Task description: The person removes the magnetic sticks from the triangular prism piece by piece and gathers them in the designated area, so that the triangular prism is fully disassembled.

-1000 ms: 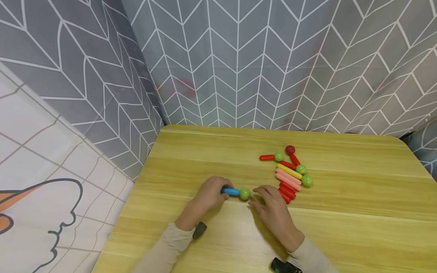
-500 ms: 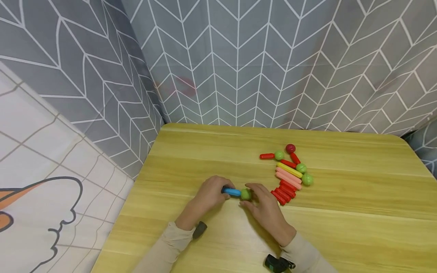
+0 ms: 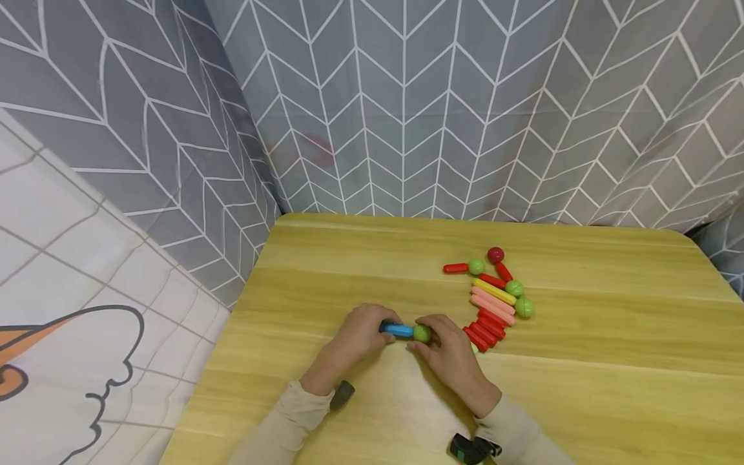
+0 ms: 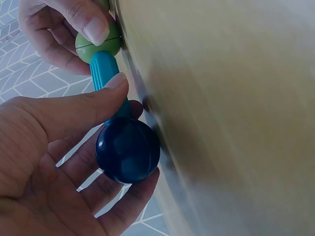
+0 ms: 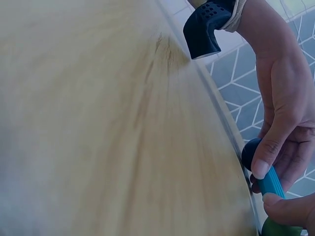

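A bright blue ridged rod (image 3: 399,330) lies between the hands, with a green ball (image 3: 422,333) at its right end. At its left end is a dark blue ball (image 4: 128,150), seen best in the left wrist view. My left hand (image 3: 361,332) pinches the rod beside the dark blue ball, its lower fingers behind that ball. My right hand (image 3: 452,355) holds the green ball between thumb and fingers. In the right wrist view, the right thumb (image 5: 290,210) lies where rod and green ball meet, and the left hand (image 5: 285,118) is beyond it.
Right of the hands lie several short red rods (image 3: 485,331), pink rods (image 3: 493,302) and a yellow rod (image 3: 494,291). Green balls (image 3: 524,307) and a dark red ball (image 3: 496,255) join other red rods behind. A pale green piece peeks past the right hand. Patterned curtains border the wooden table (image 3: 349,258).
My right hand has moved left and now grips the green ball, which it stood apart from a second ago. The left hand has stayed nearly still on the blue rod.
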The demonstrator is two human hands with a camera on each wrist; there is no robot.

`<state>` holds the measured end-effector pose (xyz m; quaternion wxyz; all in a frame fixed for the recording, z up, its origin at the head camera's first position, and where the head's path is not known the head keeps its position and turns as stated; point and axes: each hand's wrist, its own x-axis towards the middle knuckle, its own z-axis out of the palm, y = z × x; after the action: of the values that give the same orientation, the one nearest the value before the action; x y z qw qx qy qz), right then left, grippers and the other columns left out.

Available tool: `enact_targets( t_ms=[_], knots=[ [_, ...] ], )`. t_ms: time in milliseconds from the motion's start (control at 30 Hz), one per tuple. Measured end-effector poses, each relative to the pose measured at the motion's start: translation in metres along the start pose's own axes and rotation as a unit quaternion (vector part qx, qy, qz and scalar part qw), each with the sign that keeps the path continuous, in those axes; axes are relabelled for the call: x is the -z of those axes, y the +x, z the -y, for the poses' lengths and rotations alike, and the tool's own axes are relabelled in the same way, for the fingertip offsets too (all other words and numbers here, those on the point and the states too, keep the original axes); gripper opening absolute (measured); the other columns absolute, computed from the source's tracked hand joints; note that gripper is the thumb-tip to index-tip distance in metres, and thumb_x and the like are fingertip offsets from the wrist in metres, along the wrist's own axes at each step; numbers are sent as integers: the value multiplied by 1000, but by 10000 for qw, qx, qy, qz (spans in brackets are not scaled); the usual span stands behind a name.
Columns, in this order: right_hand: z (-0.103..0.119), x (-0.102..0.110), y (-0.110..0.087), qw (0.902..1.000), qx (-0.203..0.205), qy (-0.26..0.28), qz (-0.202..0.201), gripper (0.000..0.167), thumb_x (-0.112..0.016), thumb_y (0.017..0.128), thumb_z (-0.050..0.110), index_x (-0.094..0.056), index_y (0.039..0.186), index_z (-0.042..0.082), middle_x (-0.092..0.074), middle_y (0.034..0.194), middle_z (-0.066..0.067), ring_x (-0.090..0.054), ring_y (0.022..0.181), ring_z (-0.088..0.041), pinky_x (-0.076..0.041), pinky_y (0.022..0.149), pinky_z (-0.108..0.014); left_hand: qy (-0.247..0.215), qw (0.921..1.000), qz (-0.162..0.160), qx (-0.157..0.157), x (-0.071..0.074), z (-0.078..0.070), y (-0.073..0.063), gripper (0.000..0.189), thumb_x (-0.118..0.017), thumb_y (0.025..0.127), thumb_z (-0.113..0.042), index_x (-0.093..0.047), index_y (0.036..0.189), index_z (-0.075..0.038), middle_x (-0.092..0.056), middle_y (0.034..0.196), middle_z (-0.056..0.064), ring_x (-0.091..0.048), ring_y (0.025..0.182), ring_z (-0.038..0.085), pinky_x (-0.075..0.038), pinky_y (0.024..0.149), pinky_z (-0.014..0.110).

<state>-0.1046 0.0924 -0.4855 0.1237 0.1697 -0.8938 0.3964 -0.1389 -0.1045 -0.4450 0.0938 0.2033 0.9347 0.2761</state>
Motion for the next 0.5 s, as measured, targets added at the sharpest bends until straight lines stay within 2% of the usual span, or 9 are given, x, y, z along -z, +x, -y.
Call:
enact_targets(
  t_ms=[200, 500],
  knots=[
    [-2, -1, -2, 9999, 62, -9, -85, 37, -87, 76, 12, -74, 110, 5, -72, 106, -7, -62, 83, -12, -51, 70, -22, -7, 10000, -4, -26, -3, -1, 1, 19, -79, 85, -12, -79, 104, -16, -77, 106, -1, -69, 101, 18, -56, 89, 35],
    [3, -6, 2, 9998, 50, -9, -216, 30, -86, 78, 11, -75, 106, 5, -72, 101, -7, -55, 74, -10, -47, 63, -20, -36, 10000, -34, 6, 0, 1, -2, 18, -79, 85, -12, -79, 103, -16, -77, 104, -1, -68, 97, 16, -54, 86, 32]
  ],
)
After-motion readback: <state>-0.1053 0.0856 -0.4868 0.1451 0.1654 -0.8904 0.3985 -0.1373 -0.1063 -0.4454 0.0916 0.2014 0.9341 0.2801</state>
